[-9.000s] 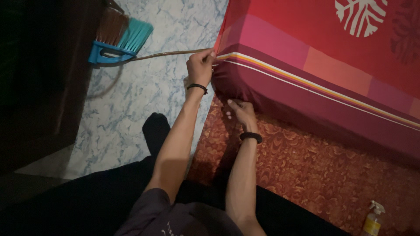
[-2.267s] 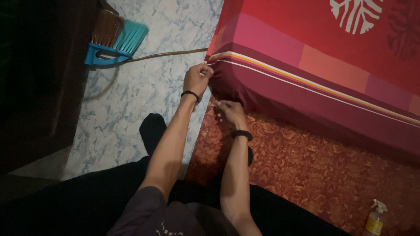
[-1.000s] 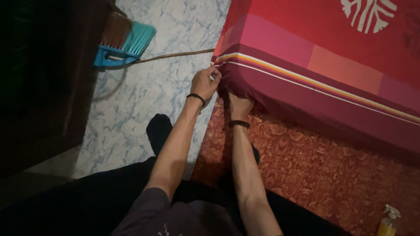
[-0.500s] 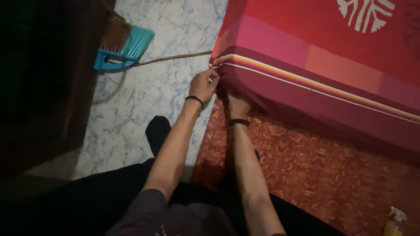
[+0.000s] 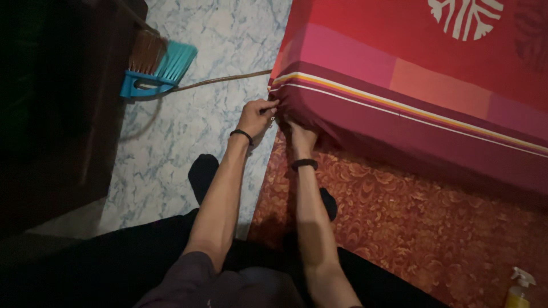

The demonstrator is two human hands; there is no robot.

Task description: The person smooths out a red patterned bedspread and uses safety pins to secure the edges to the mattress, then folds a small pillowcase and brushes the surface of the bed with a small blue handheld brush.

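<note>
Your left hand is at the corner of the mattress, and its fingers are closed in a pinch on the edge of the red bedsheet, just where the white and orange stripes turn around the corner. A dark band is on this wrist. Your right hand is just beside it, a little lower, and it presses against the dark red side of the sheet under the corner. Its fingers go into the fold of the cloth, so I cannot tell if they are closed or open. This wrist has also a dark band.

The bedsheet covers the mattress at the upper right of the view. It has pink and orange blocks near the edge and a white leaf pattern on the top. Under your forearms lies a red carpet with a flower pattern. On the left is a pale marbled floor. A broom with a turquoise head lies there, well apart from your hands, and its thin handle points toward the bed corner. A yellow spray bottle stands on the carpet at the lower right corner.
</note>
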